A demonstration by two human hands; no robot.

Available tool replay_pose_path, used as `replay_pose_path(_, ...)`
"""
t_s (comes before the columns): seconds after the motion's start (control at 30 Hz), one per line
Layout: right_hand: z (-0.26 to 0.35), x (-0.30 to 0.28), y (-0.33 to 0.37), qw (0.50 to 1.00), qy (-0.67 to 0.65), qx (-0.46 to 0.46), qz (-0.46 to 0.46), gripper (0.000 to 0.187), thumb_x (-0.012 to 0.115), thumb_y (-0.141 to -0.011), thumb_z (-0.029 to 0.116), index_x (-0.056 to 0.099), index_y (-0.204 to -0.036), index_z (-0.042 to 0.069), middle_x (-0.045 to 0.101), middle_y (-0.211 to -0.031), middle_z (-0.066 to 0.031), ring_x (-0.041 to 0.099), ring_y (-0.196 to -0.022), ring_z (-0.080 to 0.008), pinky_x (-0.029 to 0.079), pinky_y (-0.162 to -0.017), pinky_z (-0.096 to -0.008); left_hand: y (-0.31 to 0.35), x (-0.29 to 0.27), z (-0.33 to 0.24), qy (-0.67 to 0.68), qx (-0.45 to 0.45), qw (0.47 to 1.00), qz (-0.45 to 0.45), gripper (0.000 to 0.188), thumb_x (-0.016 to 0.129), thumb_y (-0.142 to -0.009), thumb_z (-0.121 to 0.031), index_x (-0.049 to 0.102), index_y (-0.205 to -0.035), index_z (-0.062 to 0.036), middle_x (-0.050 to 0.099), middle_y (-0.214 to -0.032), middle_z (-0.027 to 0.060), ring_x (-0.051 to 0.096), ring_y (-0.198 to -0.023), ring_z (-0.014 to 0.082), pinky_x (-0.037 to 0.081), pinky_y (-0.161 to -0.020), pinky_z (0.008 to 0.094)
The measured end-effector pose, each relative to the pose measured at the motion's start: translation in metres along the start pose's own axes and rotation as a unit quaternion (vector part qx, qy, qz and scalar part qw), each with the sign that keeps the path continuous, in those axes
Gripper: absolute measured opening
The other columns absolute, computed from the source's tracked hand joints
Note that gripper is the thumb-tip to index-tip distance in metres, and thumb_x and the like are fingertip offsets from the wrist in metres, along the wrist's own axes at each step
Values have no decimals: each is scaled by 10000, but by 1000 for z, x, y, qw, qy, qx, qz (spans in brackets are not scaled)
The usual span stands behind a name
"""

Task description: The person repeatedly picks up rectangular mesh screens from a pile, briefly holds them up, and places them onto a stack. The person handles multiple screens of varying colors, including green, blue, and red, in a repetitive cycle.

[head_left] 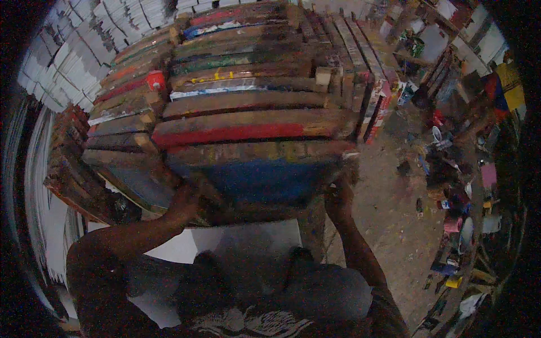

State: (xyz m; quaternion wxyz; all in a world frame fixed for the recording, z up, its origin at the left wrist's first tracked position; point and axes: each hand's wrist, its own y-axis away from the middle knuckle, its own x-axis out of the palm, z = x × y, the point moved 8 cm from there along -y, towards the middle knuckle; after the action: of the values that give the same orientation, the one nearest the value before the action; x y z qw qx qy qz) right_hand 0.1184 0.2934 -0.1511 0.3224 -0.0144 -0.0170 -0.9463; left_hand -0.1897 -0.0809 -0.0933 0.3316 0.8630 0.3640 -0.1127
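A wooden frame with a dark blue panel (259, 181), which looks like a screen-printing frame, stands at the front of a long row of similar frames. My left hand (189, 198) is closed at its left edge, the fingers partly lost in shadow. At the right edge, my right hand (339, 198) grips the same frame with curled fingers. Behind it, the row of paint-stained wooden frames (242, 115) packs closely together, one of them with a red strip (236, 133) along its top. A white sheet or board (248, 239) lies below the blue panel, in front of my body.
More frames (363, 73) lean at the back right, and another row (127, 174) runs along the left. Pale stacked sheets or blocks (73, 62) fill the far left. Bare floor (377, 214) shows on the right, bordered by scattered tins, rags and clutter (451, 208).
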Motion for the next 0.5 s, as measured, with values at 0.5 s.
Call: replay_pose_path(0.5,-23,1,20,901,391,-176,-61,296,765,-908,219,666,-1147,74,686,-1025,-139,668,-949,-339,552,-789,-464,30,26,-46,153,-134,977,57,581,544,-1048,-525,551,-1395,-59,620,-1273,123,579,-1156,253,496,-947,459)
